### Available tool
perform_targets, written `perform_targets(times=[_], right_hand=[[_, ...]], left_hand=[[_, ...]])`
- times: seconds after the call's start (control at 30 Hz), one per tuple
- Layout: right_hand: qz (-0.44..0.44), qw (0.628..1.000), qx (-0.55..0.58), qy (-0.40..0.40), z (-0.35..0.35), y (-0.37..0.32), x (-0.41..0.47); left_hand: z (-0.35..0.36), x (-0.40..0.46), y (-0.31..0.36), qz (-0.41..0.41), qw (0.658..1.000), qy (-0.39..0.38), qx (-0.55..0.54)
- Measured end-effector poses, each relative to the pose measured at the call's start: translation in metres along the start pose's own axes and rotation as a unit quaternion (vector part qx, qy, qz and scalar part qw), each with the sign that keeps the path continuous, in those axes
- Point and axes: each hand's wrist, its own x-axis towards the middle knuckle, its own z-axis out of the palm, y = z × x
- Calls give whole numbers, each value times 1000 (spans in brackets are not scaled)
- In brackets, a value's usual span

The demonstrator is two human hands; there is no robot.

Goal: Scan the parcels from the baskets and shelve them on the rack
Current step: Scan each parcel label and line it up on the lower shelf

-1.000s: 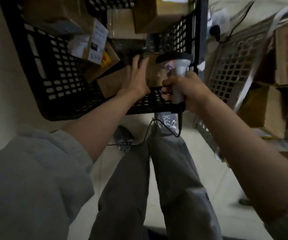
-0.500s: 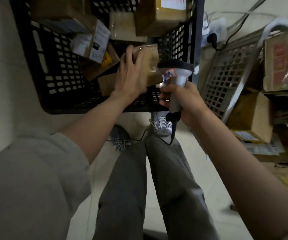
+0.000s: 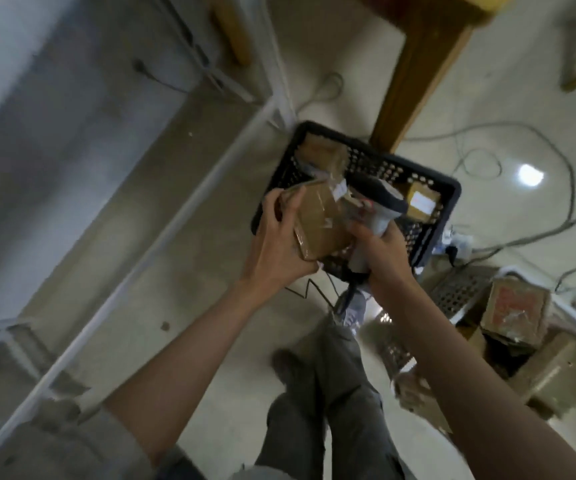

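Observation:
My left hand (image 3: 276, 244) grips a small brown taped parcel (image 3: 321, 220), held up in front of me above the black basket (image 3: 447, 199). My right hand (image 3: 382, 252) holds a grey barcode scanner (image 3: 382, 204) by its handle, its dark head close beside the parcel. More cardboard parcels lie in the black basket, one with a white label (image 3: 421, 202). The white metal rack (image 3: 189, 202) stretches along my left, its shelf bare here.
A grey basket (image 3: 456, 296) and several cardboard boxes (image 3: 515, 310) sit on the floor at the right. A wooden table leg (image 3: 414, 71) stands behind the black basket. Cables (image 3: 536, 188) trail over the floor. My legs and shoes are below.
My left hand has lifted the parcel out of the black basket. The view has risen and swung left, bringing the rack in. The scanner now sits right next to the parcel.

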Motion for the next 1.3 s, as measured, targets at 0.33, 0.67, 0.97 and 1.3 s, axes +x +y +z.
perform_targets(times=[0.33, 0.67, 0.97, 1.3], right_hand=[[-95, 971, -100, -194, 113, -70, -172], [-146, 911, -214, -322, 187, -98, -329], [-171, 843, -253, -444, 236, -139, -420], [-274, 799, -204, -495, 283, -161, -483]], left_hand=[[-194, -145, 31, -109, 974, 191, -56], [-329, -323, 39, -177, 923, 305, -154], [-407, -422, 65, -180, 907, 286, -251], [-465, -463, 78, -202, 828, 429, -299]])
